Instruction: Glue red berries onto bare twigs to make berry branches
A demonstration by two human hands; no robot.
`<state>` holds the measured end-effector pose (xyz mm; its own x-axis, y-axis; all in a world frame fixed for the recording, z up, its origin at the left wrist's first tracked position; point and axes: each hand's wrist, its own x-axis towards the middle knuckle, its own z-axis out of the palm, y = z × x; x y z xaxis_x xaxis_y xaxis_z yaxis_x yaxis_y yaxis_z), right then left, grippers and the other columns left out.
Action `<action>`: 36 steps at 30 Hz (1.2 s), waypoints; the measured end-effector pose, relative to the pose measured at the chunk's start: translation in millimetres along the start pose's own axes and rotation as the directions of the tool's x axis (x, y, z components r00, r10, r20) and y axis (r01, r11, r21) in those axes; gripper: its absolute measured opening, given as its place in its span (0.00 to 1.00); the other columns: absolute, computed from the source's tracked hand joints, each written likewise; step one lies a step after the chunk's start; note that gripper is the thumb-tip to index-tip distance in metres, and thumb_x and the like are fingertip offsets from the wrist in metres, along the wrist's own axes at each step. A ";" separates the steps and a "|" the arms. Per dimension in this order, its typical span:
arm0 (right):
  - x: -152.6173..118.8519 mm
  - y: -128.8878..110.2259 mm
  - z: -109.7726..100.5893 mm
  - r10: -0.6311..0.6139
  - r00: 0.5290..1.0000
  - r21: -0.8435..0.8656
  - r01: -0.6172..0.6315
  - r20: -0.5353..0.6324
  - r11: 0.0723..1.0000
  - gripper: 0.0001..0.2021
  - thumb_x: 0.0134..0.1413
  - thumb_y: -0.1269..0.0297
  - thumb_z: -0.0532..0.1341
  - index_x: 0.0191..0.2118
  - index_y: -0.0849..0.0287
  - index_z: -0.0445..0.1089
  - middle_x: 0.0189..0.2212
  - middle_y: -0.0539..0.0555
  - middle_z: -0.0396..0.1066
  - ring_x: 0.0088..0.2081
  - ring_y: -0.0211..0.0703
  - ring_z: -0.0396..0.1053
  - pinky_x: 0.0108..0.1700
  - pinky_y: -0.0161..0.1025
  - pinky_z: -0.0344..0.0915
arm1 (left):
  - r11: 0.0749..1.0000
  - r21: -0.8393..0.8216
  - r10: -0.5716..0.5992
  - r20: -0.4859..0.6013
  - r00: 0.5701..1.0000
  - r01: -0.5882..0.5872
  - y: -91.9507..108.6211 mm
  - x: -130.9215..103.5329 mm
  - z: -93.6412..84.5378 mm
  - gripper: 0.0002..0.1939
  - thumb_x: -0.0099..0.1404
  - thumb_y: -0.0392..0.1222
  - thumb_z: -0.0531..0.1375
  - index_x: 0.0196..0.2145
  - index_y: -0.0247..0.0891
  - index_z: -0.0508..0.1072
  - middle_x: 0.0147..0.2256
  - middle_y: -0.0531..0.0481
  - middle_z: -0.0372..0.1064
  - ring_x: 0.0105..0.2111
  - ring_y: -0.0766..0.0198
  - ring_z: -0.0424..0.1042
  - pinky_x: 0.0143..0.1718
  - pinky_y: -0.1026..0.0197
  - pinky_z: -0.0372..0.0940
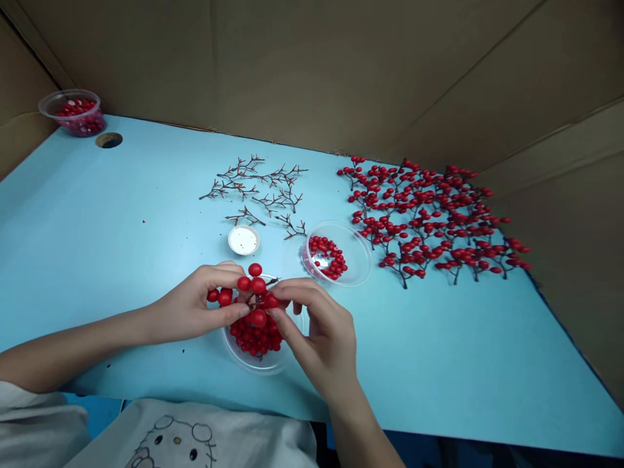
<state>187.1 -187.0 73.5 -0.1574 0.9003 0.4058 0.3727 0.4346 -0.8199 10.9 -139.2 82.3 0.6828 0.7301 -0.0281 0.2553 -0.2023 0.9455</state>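
Note:
Above a clear plastic bowl (266, 369) of loose red berries (253, 338), my left hand (192, 305) grips an artificial berry branch (258, 286), thumb and fingers closed about its stems. Several glossy red berries stick out from the branch on both sides of the fingertips. At its right side, my right hand (324, 328) pinches one red berry (272, 300) between thumb and forefinger, close to the stem. Whether that berry is seated on its stem is hidden by the fingers. The hands are almost touching over the bowl.
A small white cup (244, 240) stands behind the bowl. Beside it is a second clear bowl (361, 260) with red berries. Bare brown twigs (273, 177) lie farther back, berry-laden branches (424, 214) at right. A berry tub (80, 120) stands far left near a table hole (108, 140).

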 end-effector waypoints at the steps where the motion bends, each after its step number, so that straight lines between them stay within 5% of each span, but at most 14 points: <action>1: 0.1 -0.4 0.6 -0.015 1.000 0.004 0.015 0.003 1.000 0.11 0.47 0.78 0.57 0.36 0.56 0.62 0.32 0.50 0.66 0.33 0.34 0.64 0.32 0.31 0.63 | 1.000 -0.001 0.011 0.005 1.000 -0.011 0.9 0.0 -0.1 0.05 0.57 0.35 0.54 0.26 0.35 0.67 0.26 0.53 0.61 0.31 0.69 0.61 0.31 0.67 0.60; 19: 0.6 1.4 4.7 -0.112 0.993 0.129 0.117 -0.049 0.985 0.11 0.42 0.80 0.60 0.31 0.58 0.67 0.28 0.51 0.70 0.30 0.36 0.66 0.31 0.36 0.64 | 0.989 -0.051 0.140 0.067 0.988 -0.137 1.6 1.6 -2.4 0.07 0.57 0.33 0.55 0.22 0.32 0.66 0.23 0.52 0.60 0.30 0.68 0.60 0.34 0.64 0.57; 36: 6.2 9.5 3.1 -0.183 0.982 0.179 0.174 0.040 0.968 0.06 0.43 0.76 0.61 0.29 0.58 0.69 0.26 0.51 0.72 0.29 0.36 0.66 0.32 0.37 0.63 | 0.981 -0.082 0.180 0.066 0.981 -0.175 -1.8 3.3 1.0 0.05 0.55 0.33 0.57 0.22 0.34 0.69 0.22 0.54 0.63 0.26 0.70 0.61 0.30 0.66 0.58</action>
<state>186.8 -177.2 67.0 -0.2599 0.8055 0.5326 0.1702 0.5812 -0.7958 13.4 -137.1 80.2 0.7616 0.6366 0.1213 0.0750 -0.2724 0.9592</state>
